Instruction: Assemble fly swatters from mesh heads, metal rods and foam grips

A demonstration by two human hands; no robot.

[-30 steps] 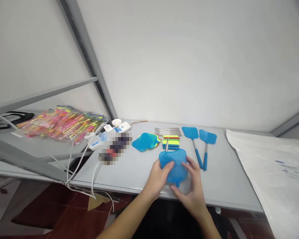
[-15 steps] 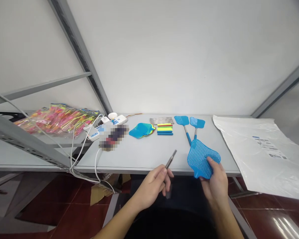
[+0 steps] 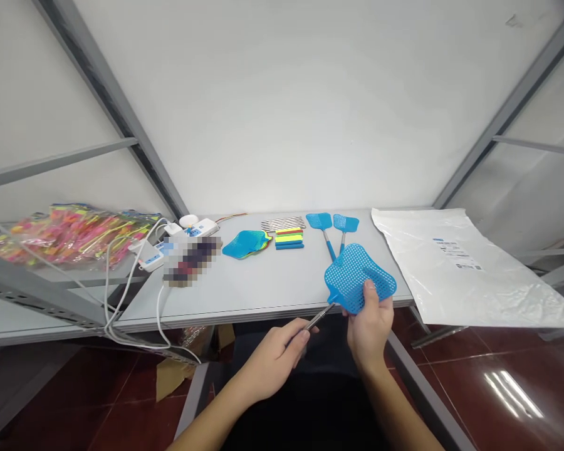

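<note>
Left hand [image 3: 279, 357]: fingers closed around a metal rod [image 3: 320, 318], thumb on top, rod angled up and to the right. Right hand [image 3: 371, 322]: thumb pressed on the face of a blue perforated swatter head [image 3: 357, 279], fingers curled behind it, so pinched, not wide open. Head is held up over the front edge of the table [image 3: 254, 291], its narrow neck pointing down-left at the rod tip. Tip and neck meet, or very nearly; looks like contact but too small to be sure of any insertion. Behind the held head, two blue swatters with handles lie on the table, the left swatter [image 3: 319, 221] and the right swatter [image 3: 346, 223], handles toward the person, lower ends partly hidden. Left of those: row of metal rods [image 3: 282, 223] at the back, colored grips [image 3: 289, 239] in red, yellow and blue just in front, then a stack of swatter heads [image 3: 244, 244], blue on top, yellow edges showing. Further left, a pixelated object [image 3: 192, 262] beside white power strips [image 3: 153, 255]. Bagged colorful items [image 3: 84, 235] at far left, white plastic sheet [image 3: 451, 269] over the right end.
</note>
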